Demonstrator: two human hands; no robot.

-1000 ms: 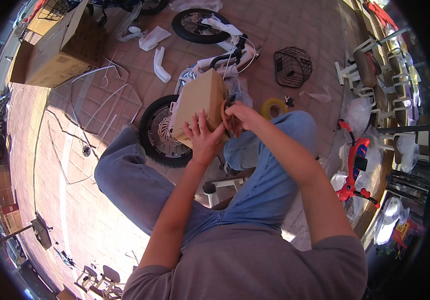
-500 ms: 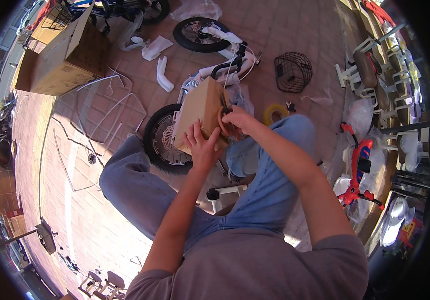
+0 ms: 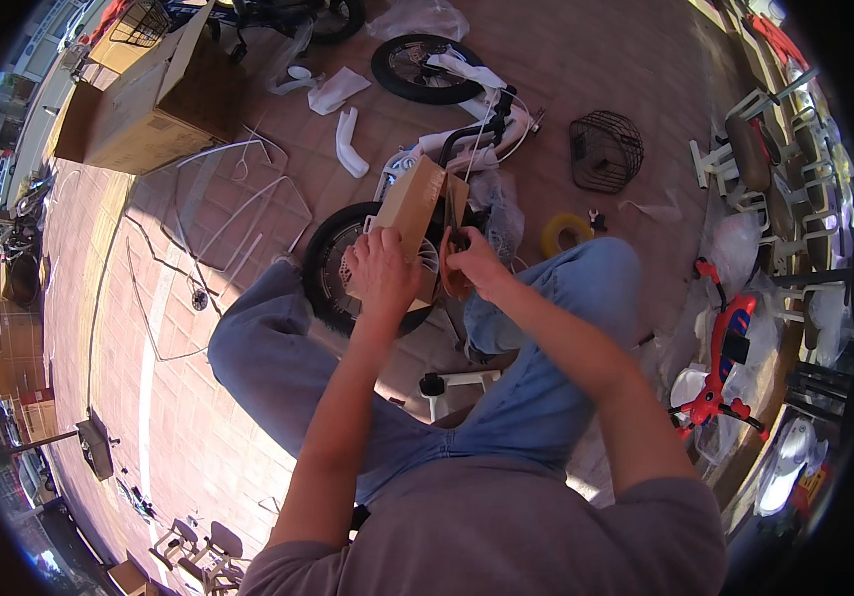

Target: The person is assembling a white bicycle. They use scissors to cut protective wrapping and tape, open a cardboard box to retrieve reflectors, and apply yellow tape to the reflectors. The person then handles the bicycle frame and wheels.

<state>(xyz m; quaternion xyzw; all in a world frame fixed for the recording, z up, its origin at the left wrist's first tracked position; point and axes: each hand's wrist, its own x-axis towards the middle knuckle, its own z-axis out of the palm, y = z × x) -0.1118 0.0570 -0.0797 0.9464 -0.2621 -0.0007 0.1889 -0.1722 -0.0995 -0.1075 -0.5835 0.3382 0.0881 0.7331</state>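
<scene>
A small brown cardboard box (image 3: 409, 207) stands tilted over the rear wheel of a partly wrapped white bicycle (image 3: 459, 139). My left hand (image 3: 384, 273) grips the box's near left side, fingers bent over its edge. In my right hand (image 3: 476, 263) is a pair of scissors (image 3: 455, 275) with orange-brown handles. Their dark blade points away from me, along the box's right side, where a flap stands apart. Behind the box and my hands, part of the wheel (image 3: 325, 263) is hidden.
A black wire basket (image 3: 606, 151) and a yellow tape roll (image 3: 566, 234) lie to the right. Far left stands a large open carton (image 3: 154, 114), with loose white straps (image 3: 248, 214) on the paving near it. A red ride-on toy (image 3: 723, 348) and stacked seats (image 3: 750, 154) line the right side.
The scissors have moved upright along the box's right side, and a flap there now stands apart. My left hand has shifted lower on the box. The whole view has slid slightly right.
</scene>
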